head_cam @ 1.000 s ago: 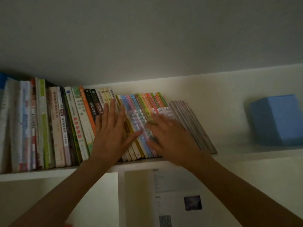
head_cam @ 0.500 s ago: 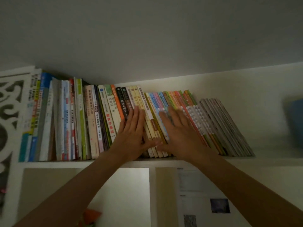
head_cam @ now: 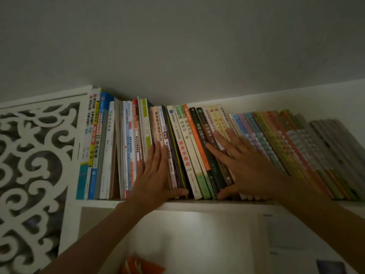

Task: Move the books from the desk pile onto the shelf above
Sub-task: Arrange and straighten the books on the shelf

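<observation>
A long row of books (head_cam: 185,153) stands on the white shelf (head_cam: 197,204), upright at the left and leaning leftward toward the right end. My left hand (head_cam: 154,178) lies flat with straight fingers against the spines of the pale and dark books near the row's middle left. My right hand (head_cam: 243,165) presses flat, fingers spread, on the dark and yellow spines a little further right, its thumb at the books' lower edge. Neither hand holds a book. The desk pile is out of sight.
A white carved fretwork panel (head_cam: 33,175) closes the shelf's left end. Thin grey booklets (head_cam: 335,147) lean at the row's right end. Below the shelf hang a printed sheet (head_cam: 292,238) and something orange (head_cam: 138,265). The ceiling is close above.
Both hands have slid leftward along the spines, and the view has turned left, bringing the fretwork panel in and taking the blue box out of sight.
</observation>
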A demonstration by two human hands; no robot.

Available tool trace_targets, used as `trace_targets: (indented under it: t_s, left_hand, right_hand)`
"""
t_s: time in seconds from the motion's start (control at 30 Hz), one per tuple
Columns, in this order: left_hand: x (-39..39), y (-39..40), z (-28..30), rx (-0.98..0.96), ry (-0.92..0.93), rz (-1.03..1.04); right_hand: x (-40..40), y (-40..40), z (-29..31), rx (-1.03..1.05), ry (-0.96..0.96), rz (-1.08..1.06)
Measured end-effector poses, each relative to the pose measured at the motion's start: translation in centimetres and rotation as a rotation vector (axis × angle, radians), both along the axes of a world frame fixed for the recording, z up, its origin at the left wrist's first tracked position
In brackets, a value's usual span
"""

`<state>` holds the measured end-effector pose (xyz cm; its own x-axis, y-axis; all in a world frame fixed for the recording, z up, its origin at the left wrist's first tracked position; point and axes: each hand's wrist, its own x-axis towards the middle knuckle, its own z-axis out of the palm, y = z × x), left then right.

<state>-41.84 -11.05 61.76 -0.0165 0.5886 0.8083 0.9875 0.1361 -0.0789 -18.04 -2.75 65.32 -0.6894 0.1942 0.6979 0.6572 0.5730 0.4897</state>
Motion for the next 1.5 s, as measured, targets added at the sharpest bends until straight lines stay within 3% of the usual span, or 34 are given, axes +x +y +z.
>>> trace_targets:
  t_s: [0.13, 0.3, 0.53, 0.7, 0.9, 1.0, 1.17, 1.3, 1.5]
  left_hand:
    - [-1.0, -0.2, 0.3, -0.032, 0.041, 0.0]
    - [-1.9, -1.7, 0.2, -0.021, 0.1, 0.0]
    - [-4.6, -2.9, -0.1, 0.069, -0.056, 0.011]
    - [-5.9, -1.5, -0.3, 0.132, 0.007, 0.019]
    - [-8.2, -2.0, 0.3, 0.133, 0.083, 0.044]
    - [-7.6, -2.0, -0.1, 0.154, 0.083, 0.04]
    - [-7.1, -3.0, 0.9, 0.324, -0.102, -0.038]
    - [-7.8, -3.1, 4.9, 0.384, -0.091, -0.078]
    - [-8.7, -2.1, 6.5, 0.461, -0.081, -0.178]
  right_hand:
    - [-1.9, -0.3, -1.5, -0.055, 0.144, -0.057]
    - [-2.6, -1.4, -1.9, 0.001, 0.159, -0.069]
    - [-6.2, -3.4, 0.1, 0.122, -0.135, 0.022]
    - [-6.8, -2.3, 0.7, 0.02, -0.19, -0.032]
    - [-9.9, -2.2, -0.5, 0.047, -0.055, 0.05]
    - [-9.7, -2.8, -0.3, -0.017, -0.067, -0.042]
    - [-9.0, -4.5, -0.1, -0.125, -0.027, 0.037]
    - [-10.6, -5.1, 0.7, -0.045, 0.193, 0.163]
    - [-15.9, -5.5, 4.5, 0.087, 0.34, 0.286]
